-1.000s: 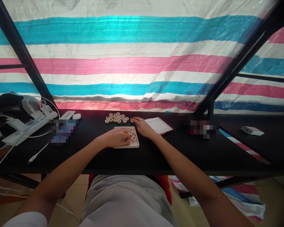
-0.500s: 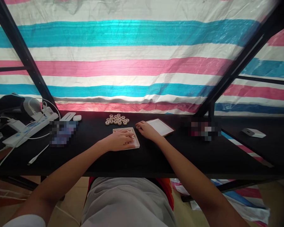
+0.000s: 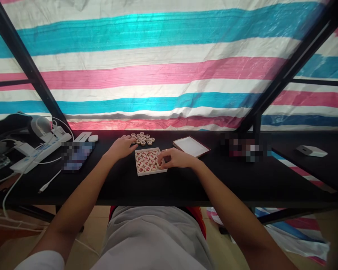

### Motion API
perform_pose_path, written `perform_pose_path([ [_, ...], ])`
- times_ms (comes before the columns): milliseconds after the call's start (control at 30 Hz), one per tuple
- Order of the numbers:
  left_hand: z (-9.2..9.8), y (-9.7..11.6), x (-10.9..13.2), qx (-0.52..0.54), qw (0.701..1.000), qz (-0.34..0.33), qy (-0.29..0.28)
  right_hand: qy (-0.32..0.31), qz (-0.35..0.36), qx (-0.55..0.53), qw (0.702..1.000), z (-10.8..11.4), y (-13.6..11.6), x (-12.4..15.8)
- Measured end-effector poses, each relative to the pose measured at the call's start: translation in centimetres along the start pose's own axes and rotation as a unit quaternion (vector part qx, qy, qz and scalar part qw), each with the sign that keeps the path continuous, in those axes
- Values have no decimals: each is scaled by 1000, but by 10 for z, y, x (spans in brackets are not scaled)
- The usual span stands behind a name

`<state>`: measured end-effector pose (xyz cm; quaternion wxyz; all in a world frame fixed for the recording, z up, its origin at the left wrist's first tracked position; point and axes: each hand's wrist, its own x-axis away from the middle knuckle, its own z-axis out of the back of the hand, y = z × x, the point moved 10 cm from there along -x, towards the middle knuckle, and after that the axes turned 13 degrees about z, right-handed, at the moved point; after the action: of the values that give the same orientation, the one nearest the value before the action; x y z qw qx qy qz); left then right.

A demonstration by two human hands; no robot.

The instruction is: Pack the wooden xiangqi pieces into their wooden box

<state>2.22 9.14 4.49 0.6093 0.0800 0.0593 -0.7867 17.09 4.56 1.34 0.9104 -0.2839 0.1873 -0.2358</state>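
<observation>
A shallow white box lies on the black table, filled with rows of round Chinese chess pieces with red characters. My right hand reaches over the box's right side, thumb and fingers pinched on a Chinese chess piece in the right column. Beyond the box is a loose cluster of pieces with dark characters. At its left edge is my left hand, fingers stretched out and thumb apart, with fingertips at the nearest pieces. Whether they touch is hard to make out.
A box lid lies to the right, its white inside up. On the left are a blurred phone, a white cable, a power strip and a small white case. A white adapter sits far right.
My left hand has lifted off the box and moved away to the loose pieces, uncovering the red ones. My right hand has come from beside the lid to the box's right side.
</observation>
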Motion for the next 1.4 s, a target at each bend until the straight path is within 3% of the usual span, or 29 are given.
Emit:
perform_pose_path([
  [133,-25,-33,-12,-13,997,58,-54,2,-8,-32,999,2,3,2],
  [300,-46,-49,-20,-14,993,76,-90,32,-40,-21,998,4,11,1],
  [667,-42,-45,-14,-35,989,93,-110,36,-54,-47,997,-3,17,-1],
  [833,-27,-33,-8,-3,993,53,-104,40,-54,-72,995,-3,14,0],
  [1000,5,13,6,139,986,-65,-60,68,-78,-6,995,6,18,2],
  [1133,-2,39,17,157,975,-127,-92,77,-91,1,993,8,21,4],
  [1400,-18,32,13,106,986,-94,-88,79,-89,6,993,8,20,3],
])
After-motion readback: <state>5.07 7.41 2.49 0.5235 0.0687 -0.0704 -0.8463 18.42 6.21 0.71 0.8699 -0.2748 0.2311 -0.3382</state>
